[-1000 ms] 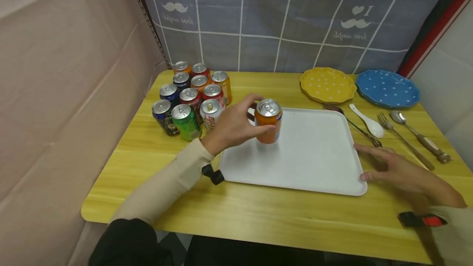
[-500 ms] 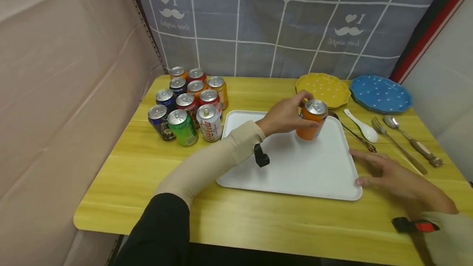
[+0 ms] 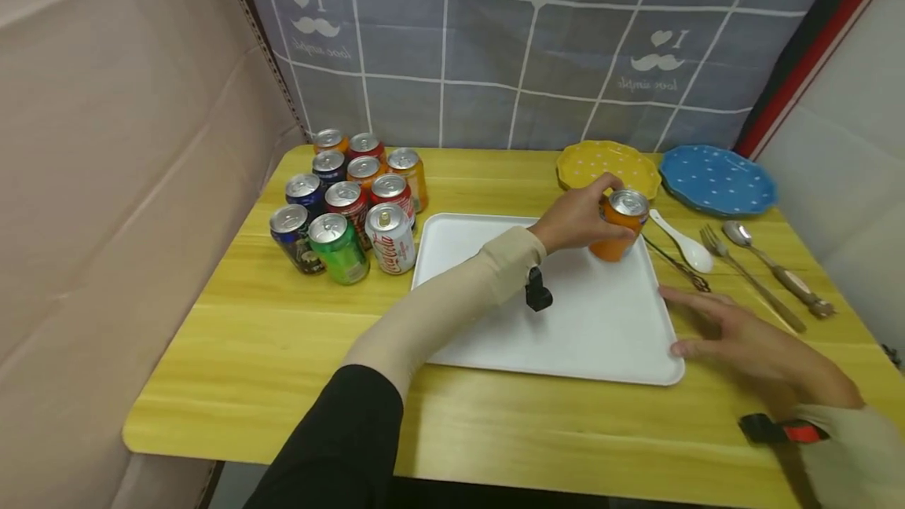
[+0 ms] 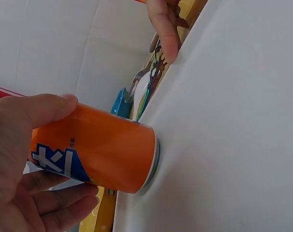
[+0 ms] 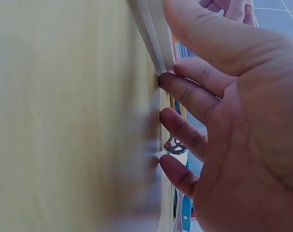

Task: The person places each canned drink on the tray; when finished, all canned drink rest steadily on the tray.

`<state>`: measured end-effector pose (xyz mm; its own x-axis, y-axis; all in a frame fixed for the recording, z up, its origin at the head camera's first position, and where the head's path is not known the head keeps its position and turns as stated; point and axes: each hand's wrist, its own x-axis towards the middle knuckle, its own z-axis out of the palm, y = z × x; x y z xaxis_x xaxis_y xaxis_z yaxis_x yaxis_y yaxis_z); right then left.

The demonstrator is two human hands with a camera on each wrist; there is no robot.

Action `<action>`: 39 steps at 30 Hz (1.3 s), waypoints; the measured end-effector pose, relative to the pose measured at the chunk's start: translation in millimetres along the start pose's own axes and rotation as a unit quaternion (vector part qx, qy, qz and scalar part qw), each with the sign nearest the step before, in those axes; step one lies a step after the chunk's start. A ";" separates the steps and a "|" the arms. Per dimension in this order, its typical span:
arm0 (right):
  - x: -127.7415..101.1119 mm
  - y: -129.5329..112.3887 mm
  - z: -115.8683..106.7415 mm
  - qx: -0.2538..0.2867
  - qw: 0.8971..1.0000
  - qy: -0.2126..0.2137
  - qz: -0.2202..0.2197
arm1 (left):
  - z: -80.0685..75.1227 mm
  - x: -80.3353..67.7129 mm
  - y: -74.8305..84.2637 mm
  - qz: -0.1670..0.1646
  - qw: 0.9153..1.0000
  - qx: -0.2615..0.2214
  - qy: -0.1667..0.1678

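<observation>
I had left hand gripping smooth, cylindrical orange can at far right corner of flat white tray; base contact unclear. Right hand, fingers extended, touched tray's right edge. Scalloped, dotted yellow plate and blue plate lay near wood-grained table's far edge.

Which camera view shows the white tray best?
The head view, because it shows most of the white tray, though the left arm covers part. The left wrist view shows part of its surface closely; the right wrist view shows only a piece of its edge beside the right hand.
</observation>
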<state>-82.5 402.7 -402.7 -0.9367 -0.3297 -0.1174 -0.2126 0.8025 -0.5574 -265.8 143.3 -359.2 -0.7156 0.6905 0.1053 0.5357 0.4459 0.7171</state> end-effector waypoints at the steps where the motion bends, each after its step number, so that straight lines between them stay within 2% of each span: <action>1: 0.6 -0.7 -0.2 0.000 1.000 -0.002 0.000 | 0.7 1.4 -0.3 -0.001 1.000 0.004 0.002; 14: -0.1 -4.0 -1.9 0.010 1.000 -0.014 0.019 | 8.3 11.9 12.1 -0.020 0.999 0.036 -0.011; 23: 0.0 -4.4 -0.5 0.011 1.000 -0.017 0.021 | 9.4 12.4 12.5 -0.027 0.999 0.024 -0.009; 29: 0.8 -1.1 4.0 0.007 1.000 -0.011 0.010 | 6.6 8.0 12.5 -0.050 0.998 0.012 -0.021; 31: -0.5 0.0 4.8 -0.002 1.000 -0.008 0.013 | -1.2 1.8 16.3 -0.057 0.998 0.026 -0.020; 34: -1.3 0.7 4.0 -0.005 1.000 -0.013 0.018 | -24.4 -17.3 27.1 -0.054 0.996 0.064 -0.002; 37: 1.0 0.2 1.3 -0.002 0.999 -0.022 0.024 | -58.2 -48.6 39.6 -0.022 0.993 0.113 0.033; 39: 4.1 -0.1 -1.3 0.003 0.999 -0.023 0.023 | -82.7 -74.3 44.4 0.010 0.989 0.130 0.075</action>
<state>-86.7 401.9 -402.1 -0.9318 -0.3152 -0.1798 -0.1681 0.8141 -0.5558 -225.9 64.7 -278.2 -0.7521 0.6166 0.2328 0.6333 0.5781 0.5145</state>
